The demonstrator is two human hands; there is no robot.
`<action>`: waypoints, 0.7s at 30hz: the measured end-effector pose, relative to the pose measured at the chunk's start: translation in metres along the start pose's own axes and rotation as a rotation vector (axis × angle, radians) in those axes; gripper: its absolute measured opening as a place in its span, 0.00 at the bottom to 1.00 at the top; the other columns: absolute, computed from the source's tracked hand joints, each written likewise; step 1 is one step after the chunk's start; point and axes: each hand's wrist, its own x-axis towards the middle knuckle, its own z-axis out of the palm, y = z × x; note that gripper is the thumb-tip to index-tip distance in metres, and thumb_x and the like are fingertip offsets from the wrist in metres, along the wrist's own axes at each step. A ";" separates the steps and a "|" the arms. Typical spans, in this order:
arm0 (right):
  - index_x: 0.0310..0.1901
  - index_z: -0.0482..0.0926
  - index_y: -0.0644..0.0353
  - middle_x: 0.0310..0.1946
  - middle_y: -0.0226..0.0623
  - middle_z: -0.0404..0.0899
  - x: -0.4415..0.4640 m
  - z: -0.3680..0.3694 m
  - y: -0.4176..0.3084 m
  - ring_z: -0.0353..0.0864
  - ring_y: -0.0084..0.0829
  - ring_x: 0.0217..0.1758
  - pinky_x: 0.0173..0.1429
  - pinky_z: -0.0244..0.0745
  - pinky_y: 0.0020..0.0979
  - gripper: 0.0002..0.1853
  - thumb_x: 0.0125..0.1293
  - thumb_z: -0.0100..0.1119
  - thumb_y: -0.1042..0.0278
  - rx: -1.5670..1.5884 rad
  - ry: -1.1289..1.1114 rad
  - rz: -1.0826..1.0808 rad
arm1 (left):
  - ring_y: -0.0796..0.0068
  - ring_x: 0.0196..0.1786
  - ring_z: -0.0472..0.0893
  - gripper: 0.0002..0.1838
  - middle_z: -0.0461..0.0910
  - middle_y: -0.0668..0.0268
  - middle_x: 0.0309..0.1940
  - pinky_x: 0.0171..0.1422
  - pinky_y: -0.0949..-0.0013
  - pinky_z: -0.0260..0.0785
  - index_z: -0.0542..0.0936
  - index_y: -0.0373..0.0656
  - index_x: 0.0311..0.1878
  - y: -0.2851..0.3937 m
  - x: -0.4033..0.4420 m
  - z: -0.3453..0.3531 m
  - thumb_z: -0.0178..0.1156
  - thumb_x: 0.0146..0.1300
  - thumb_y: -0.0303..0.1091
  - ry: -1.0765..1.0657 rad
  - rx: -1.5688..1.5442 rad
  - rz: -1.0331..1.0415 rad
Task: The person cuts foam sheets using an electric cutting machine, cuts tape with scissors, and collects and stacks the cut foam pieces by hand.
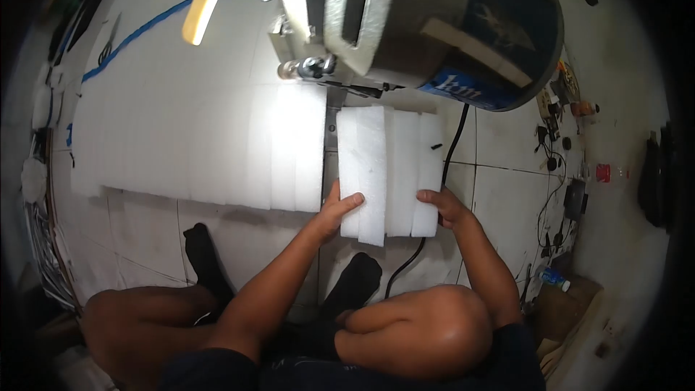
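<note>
Several thick white foam strips [402, 174] stand pressed side by side into one block, one strip jutting a little toward me. My left hand [337, 210] is closed on the block's left side, its thumb on top. On the right side my right hand [443, 207] grips the same block, thumb also on top; the other fingers of both hands are mostly hidden. A small black piece [436, 146] lies on the right-hand strip. To the left, a long row of white foam [203, 137] rests on the floor, separated from the held block by a narrow gap.
A large motorised machine [405, 22] labelled "km" hangs over the far side, its light shining on the foam. A black cable [456, 137] runs past the block. Blue cord [156, 27] crosses the far left. Cables, tools and a bottle [553, 278] lie along the right.
</note>
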 end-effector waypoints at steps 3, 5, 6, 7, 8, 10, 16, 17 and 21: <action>0.71 0.64 0.69 0.63 0.47 0.75 -0.009 0.003 0.011 0.75 0.42 0.67 0.71 0.71 0.42 0.46 0.56 0.76 0.57 0.016 0.011 0.006 | 0.52 0.70 0.67 0.56 0.64 0.44 0.68 0.74 0.53 0.63 0.45 0.35 0.79 -0.002 -0.008 0.002 0.70 0.60 0.51 -0.021 0.028 -0.062; 0.71 0.65 0.69 0.63 0.47 0.75 -0.016 0.003 0.021 0.75 0.42 0.66 0.70 0.72 0.42 0.45 0.56 0.76 0.57 0.029 0.035 0.009 | 0.51 0.70 0.67 0.56 0.63 0.44 0.70 0.74 0.53 0.62 0.45 0.36 0.79 0.003 -0.014 0.002 0.69 0.60 0.51 -0.064 0.031 -0.048; 0.71 0.65 0.69 0.63 0.47 0.75 -0.016 0.002 0.027 0.76 0.41 0.66 0.70 0.72 0.41 0.44 0.58 0.75 0.56 0.023 0.026 -0.024 | 0.51 0.70 0.67 0.56 0.63 0.44 0.70 0.74 0.53 0.62 0.45 0.36 0.79 0.004 -0.013 -0.001 0.69 0.60 0.51 -0.076 0.042 -0.050; 0.71 0.65 0.69 0.63 0.47 0.75 -0.017 0.002 0.033 0.77 0.41 0.65 0.69 0.73 0.41 0.43 0.60 0.73 0.55 0.020 0.016 -0.055 | 0.51 0.71 0.67 0.56 0.62 0.44 0.70 0.74 0.53 0.62 0.45 0.36 0.79 0.003 -0.013 -0.004 0.69 0.60 0.51 -0.064 0.051 -0.079; 0.71 0.65 0.69 0.63 0.47 0.75 -0.019 0.004 0.036 0.77 0.41 0.65 0.69 0.73 0.41 0.43 0.60 0.73 0.55 0.032 0.025 -0.061 | 0.51 0.71 0.66 0.56 0.61 0.44 0.71 0.74 0.53 0.62 0.44 0.36 0.79 0.001 -0.015 -0.006 0.68 0.61 0.51 -0.051 0.058 -0.110; 0.71 0.65 0.69 0.63 0.48 0.75 -0.023 0.007 0.040 0.77 0.40 0.64 0.68 0.74 0.40 0.42 0.63 0.71 0.52 0.141 0.006 -0.032 | 0.51 0.71 0.66 0.55 0.61 0.44 0.71 0.74 0.52 0.62 0.44 0.37 0.79 0.000 -0.015 -0.012 0.68 0.61 0.51 -0.068 0.067 -0.135; 0.72 0.63 0.68 0.63 0.47 0.75 -0.016 0.015 0.044 0.78 0.39 0.63 0.67 0.74 0.39 0.45 0.62 0.71 0.47 0.098 0.037 -0.059 | 0.51 0.72 0.65 0.55 0.60 0.47 0.72 0.74 0.49 0.63 0.43 0.42 0.81 0.005 -0.013 -0.013 0.68 0.61 0.50 -0.070 0.023 -0.191; 0.72 0.63 0.68 0.63 0.47 0.75 -0.018 0.015 0.041 0.78 0.39 0.63 0.67 0.74 0.39 0.45 0.62 0.71 0.47 0.105 0.046 -0.061 | 0.51 0.72 0.65 0.55 0.60 0.48 0.72 0.74 0.49 0.63 0.42 0.43 0.81 0.004 -0.014 -0.013 0.68 0.61 0.50 -0.061 0.004 -0.204; 0.72 0.63 0.68 0.63 0.46 0.74 -0.006 0.007 0.044 0.78 0.37 0.62 0.65 0.76 0.37 0.47 0.60 0.72 0.45 0.021 0.031 -0.001 | 0.52 0.72 0.65 0.56 0.60 0.48 0.72 0.73 0.49 0.64 0.42 0.44 0.81 -0.006 -0.009 -0.024 0.68 0.61 0.50 -0.079 0.024 -0.196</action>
